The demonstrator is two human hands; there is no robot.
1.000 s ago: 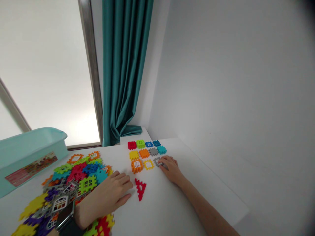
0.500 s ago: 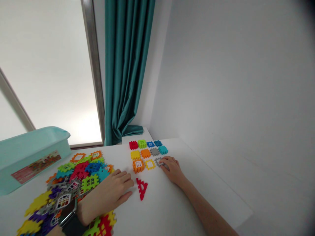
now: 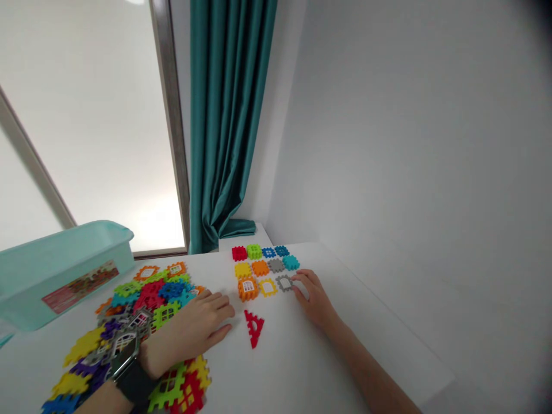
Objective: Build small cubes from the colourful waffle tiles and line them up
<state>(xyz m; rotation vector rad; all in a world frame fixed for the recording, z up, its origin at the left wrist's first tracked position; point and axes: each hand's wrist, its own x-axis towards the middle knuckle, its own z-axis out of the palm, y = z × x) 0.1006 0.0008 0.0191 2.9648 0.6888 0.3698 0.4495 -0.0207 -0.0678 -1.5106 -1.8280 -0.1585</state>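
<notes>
Over the right side of a heap of colourful toothed plastic pieces (image 3: 166, 315), my left hand (image 3: 202, 322) is held palm down, fingers loosely apart, nothing in it. My right hand (image 3: 314, 299) is open beside a grey square frame (image 3: 284, 282), its fingertips at the frame's right edge. That frame ends the nearest row, after an orange windowed stack (image 3: 248, 288) and a yellow frame (image 3: 268, 287). Behind lie yellow (image 3: 242, 270), orange (image 3: 260, 267), grey (image 3: 276, 265) and turquoise squares (image 3: 291, 262). A red triangular piece (image 3: 253, 328) lies between my hands.
A mint plastic bin (image 3: 86, 253) stands at the left of the white table (image 3: 276, 374). At the back of the layout are red (image 3: 239, 253), green (image 3: 254, 251) and blue squares (image 3: 268, 252). A teal curtain (image 3: 228, 115) hangs behind; a wall rises on the right.
My right hand has drawn slightly right off the grey frame, which now shows whole. My left hand has barely moved. The view has shifted a little, so the scene sits further right.
</notes>
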